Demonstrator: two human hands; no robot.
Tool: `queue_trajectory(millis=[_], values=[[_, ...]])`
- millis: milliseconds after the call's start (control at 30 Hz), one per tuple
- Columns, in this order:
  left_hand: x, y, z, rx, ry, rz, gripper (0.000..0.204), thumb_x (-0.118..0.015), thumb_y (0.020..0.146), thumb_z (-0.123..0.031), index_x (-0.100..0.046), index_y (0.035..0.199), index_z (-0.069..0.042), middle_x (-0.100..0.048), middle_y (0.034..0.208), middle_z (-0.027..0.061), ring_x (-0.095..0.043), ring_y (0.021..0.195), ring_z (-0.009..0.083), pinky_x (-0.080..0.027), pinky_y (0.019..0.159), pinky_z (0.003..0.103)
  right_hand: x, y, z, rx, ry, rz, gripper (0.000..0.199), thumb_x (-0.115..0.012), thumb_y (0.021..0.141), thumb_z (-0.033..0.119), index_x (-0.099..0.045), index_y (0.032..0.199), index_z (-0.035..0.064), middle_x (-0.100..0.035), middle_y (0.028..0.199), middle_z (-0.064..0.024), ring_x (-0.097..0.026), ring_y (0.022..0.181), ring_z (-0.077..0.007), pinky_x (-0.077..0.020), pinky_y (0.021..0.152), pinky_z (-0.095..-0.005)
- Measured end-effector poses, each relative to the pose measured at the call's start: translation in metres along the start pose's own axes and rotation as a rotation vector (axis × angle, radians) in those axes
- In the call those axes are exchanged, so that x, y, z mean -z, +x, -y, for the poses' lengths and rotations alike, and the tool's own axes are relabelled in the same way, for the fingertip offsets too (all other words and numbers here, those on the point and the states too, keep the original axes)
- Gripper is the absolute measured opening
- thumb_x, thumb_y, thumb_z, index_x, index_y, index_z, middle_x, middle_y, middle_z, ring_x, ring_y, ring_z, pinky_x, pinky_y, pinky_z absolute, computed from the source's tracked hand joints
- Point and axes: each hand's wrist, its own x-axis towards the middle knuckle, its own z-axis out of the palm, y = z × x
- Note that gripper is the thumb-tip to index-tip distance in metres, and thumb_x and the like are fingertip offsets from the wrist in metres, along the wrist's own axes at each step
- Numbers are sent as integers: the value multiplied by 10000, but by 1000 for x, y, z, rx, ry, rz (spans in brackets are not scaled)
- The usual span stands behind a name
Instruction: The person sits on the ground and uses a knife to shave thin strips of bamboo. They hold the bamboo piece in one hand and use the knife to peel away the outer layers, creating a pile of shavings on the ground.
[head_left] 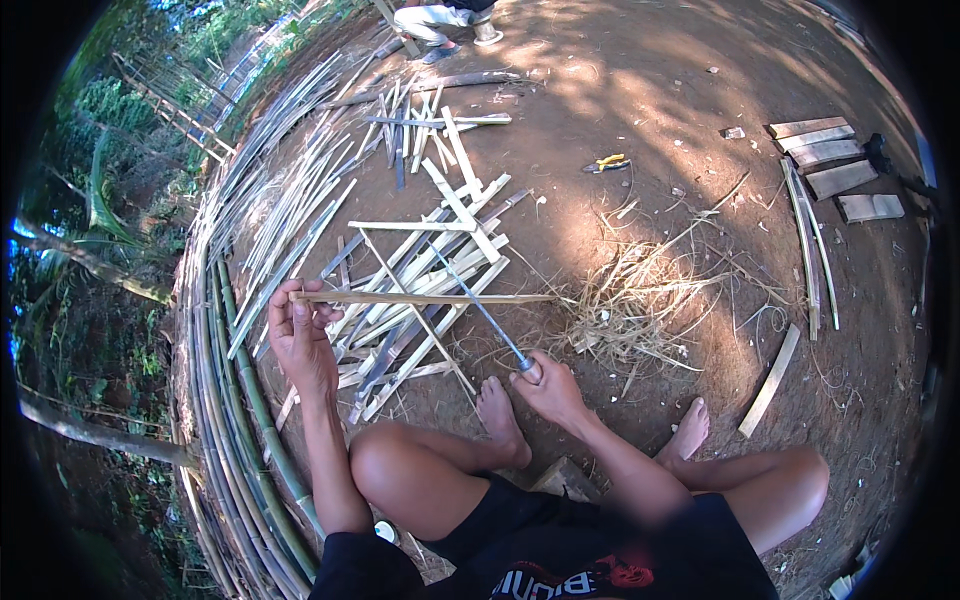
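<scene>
My left hand (303, 338) pinches one end of a bamboo strip (420, 298) between thumb and fingers. The strip stretches level to the right, in front of my body. A long, narrow-bladed knife (490, 322) is in my right hand (552, 388), fingers wrapped round its handle. Its blade slants up and to the left, crossing the strip in the picture; whether the two touch, I cannot tell. Beneath both lies a heap of split bamboo slats (400, 330) on the dirt. Curly bamboo shavings (640, 300) are piled beyond my right hand.
Long bamboo poles (240, 390) run along the left side. Yellow-handled pliers (607, 163) lie on the ground ahead. Short boards (838, 180) and thin slats (806, 245) are at the right, with a loose slat (770, 380) nearer. Another person (440, 22) sits at the far edge.
</scene>
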Motion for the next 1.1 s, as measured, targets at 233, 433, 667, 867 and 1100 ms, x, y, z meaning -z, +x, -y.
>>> queue_trajectory(millis=[233, 433, 667, 867, 1100], values=[[-18, -6, -3, -28, 42, 68, 300, -564, 963, -116, -515, 1234, 3, -576, 1132, 137, -611, 863, 130, -593, 756, 293, -3, -10, 37, 50, 27, 37, 277, -686, 833, 253, -554, 917, 24, -617, 697, -203, -636, 660, -395, -473, 581, -435], [-33, -11, -14, -52, 113, 169, 243, -554, 968, -111, -513, 1184, -7, -565, 1105, 144, -615, 832, 152, -592, 752, 332, -4, -15, 96, 166, 96, 168, 293, -663, 851, 258, -536, 989, 33, -599, 664, -194, -627, 658, -410, -468, 581, -447], [-32, -13, -16, -53, 102, 196, 224, -538, 973, -101, -499, 1170, -2, -545, 1090, 141, -624, 829, 153, -594, 744, 335, -7, -2, 55, -29, 37, 95, 197, -608, 806, 117, -574, 972, 18, -601, 674, -220, -640, 668, -403, -485, 599, -456], [-9, -11, -8, -53, 75, 229, 219, -520, 980, -101, -483, 1180, -20, -514, 1115, 141, -596, 871, 158, -567, 787, 313, -9, -19, 52, 57, -71, 155, 152, -577, 826, 108, -575, 958, 34, -633, 714, -212, -651, 658, -380, -494, 608, -463], [-5, -14, -9, -54, 62, 267, 226, -509, 986, -112, -474, 1190, -22, -489, 1144, 137, -585, 877, 157, -556, 785, 308, 12, 15, -65, -277, -196, 104, 154, -578, 873, 157, -577, 986, 54, -650, 780, -230, -663, 729, -363, -495, 666, -470]])
